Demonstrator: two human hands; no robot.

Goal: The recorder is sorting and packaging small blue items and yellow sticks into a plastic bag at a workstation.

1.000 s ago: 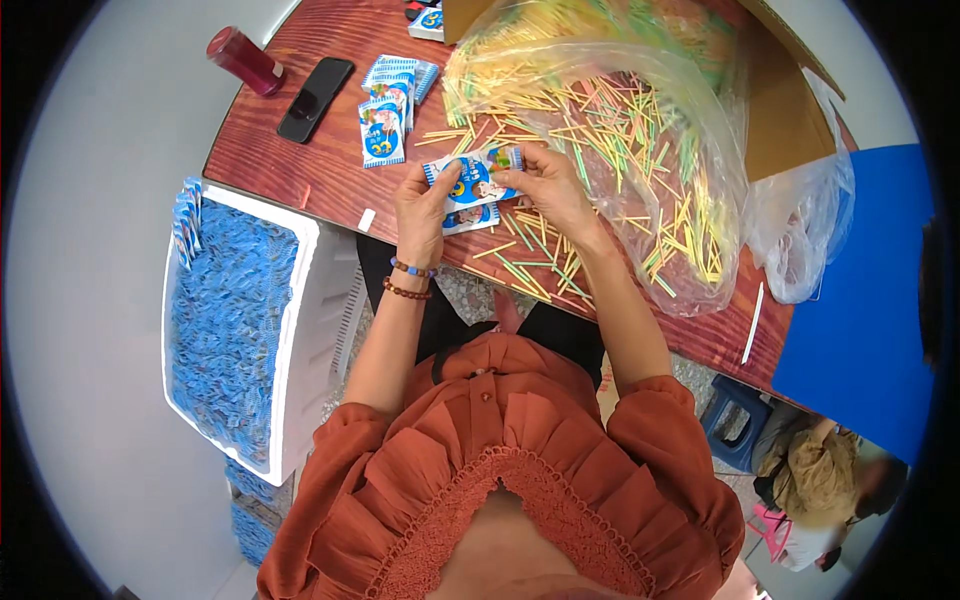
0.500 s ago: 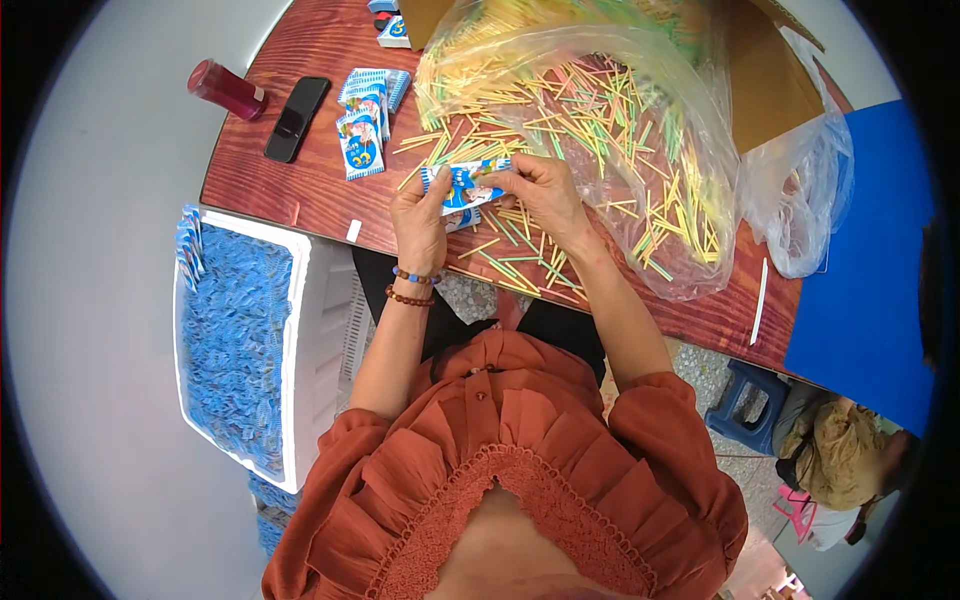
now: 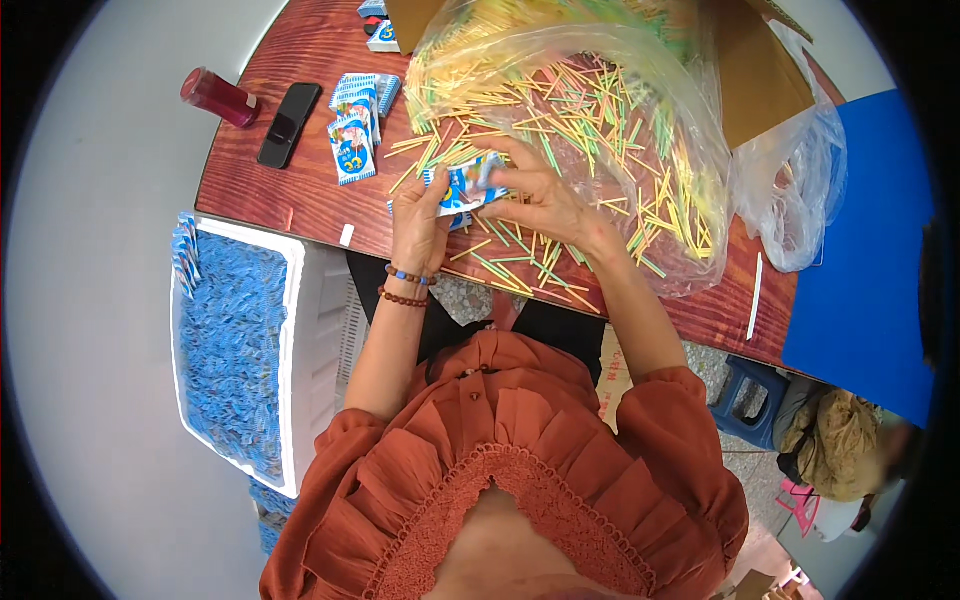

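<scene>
A small blue-and-white printed packet (image 3: pixel 462 186) is held between both hands over the wooden table (image 3: pixel 300 190). My left hand (image 3: pixel 418 222) grips its left side. The fingers of my right hand (image 3: pixel 535 192) pinch its right end. Loose thin sticks (image 3: pixel 520 252) in yellow, green and pink lie on the table under and beside my hands. More sticks fill a large clear plastic bag (image 3: pixel 610 110) behind my right hand. A stack of similar packets (image 3: pixel 355 135) sits to the left of my left hand.
A black phone (image 3: pixel 290 124) and a red bottle (image 3: pixel 217 97) lie at the table's left end. A white box (image 3: pixel 290 330) full of blue packets stands left of me. A cardboard box (image 3: pixel 760 80), a second clear bag (image 3: pixel 800 200) and a blue chair surface (image 3: pixel 860 280) are at right.
The view has shifted slightly. Both hands stay on the packet; my right fingers have moved along its right end.
</scene>
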